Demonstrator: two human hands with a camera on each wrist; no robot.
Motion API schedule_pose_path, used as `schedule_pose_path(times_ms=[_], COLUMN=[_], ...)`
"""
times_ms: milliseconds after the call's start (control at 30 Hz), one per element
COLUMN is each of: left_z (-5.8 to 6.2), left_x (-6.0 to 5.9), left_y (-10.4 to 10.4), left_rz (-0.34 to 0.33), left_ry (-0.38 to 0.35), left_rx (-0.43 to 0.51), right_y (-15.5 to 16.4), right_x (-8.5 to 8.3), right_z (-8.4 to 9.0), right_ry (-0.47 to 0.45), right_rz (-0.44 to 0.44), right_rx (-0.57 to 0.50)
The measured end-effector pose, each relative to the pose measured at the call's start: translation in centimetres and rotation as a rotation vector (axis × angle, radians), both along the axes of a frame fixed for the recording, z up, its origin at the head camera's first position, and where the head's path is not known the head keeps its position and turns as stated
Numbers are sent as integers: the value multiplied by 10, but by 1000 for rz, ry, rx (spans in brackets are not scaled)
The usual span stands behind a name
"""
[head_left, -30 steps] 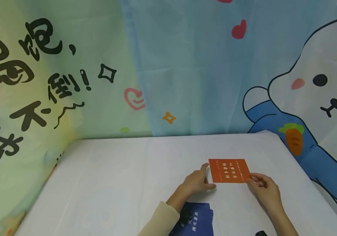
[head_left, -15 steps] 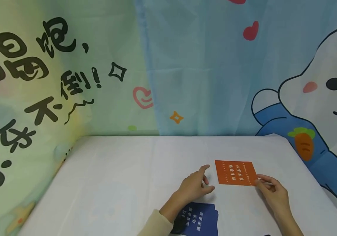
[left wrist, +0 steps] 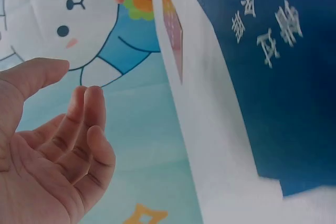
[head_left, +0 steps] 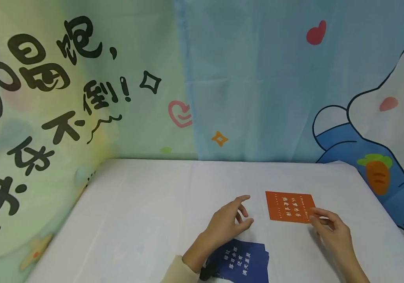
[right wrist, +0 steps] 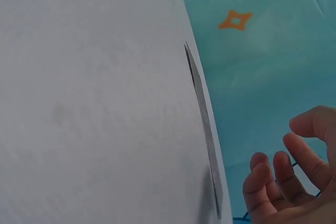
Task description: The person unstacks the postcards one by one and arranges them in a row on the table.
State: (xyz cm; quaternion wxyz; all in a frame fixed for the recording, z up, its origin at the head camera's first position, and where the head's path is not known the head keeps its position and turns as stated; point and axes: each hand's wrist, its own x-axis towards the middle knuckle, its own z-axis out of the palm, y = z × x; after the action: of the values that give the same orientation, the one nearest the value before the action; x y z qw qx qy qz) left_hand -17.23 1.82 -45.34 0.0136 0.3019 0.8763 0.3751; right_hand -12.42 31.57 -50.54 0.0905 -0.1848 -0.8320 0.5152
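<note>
An orange-red card with white writing lies toward the back right of the white table. My right hand is at its lower right corner, fingertips overlapping the edge in the head view. In the right wrist view, the card shows as a thin edge, and the loosely curled fingers of the right hand stand apart from it with nothing between them. My left hand hovers left of the card, fingers spread and slightly bent, holding nothing. Below it lies a stack of dark blue cards with white writing, partly covered by the wrist.
The white table reaches back to a printed fabric backdrop with a cartoon bear. A small black object shows by the left wrist, at the blue stack's left side.
My left hand has drawn back leftward from the orange-red card, widening the gap. My right hand stays by the card's corner. The head view has turned left, so the scene shifts right.
</note>
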Motion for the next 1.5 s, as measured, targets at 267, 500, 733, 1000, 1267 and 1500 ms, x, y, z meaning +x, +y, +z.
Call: schedule_pose_path(times_ms=[267,500,733,1000,1267,1500], left_z=[6,-1,-7,-22,-31,-37], left_x=[3,6,12,20,25,27], left_y=[-14,-26,-41,-59,-80,-94], left_rz=[0,9,21,24,41,-25], left_ry=[7,14,3,-8,-134,-189], left_rx=[-15,-31,-59,-115,-71,-53], right_y=[-12,-26,-43,-56,-66,-69], right_x=[9,16,26,32,32,35], right_z=[16,24,22,17,12,7], right_ry=[84,82,-13,-130,-224,-153], right_rz=[125,208,279,344,393,617], right_rx=[73,78,79,32,67,24])
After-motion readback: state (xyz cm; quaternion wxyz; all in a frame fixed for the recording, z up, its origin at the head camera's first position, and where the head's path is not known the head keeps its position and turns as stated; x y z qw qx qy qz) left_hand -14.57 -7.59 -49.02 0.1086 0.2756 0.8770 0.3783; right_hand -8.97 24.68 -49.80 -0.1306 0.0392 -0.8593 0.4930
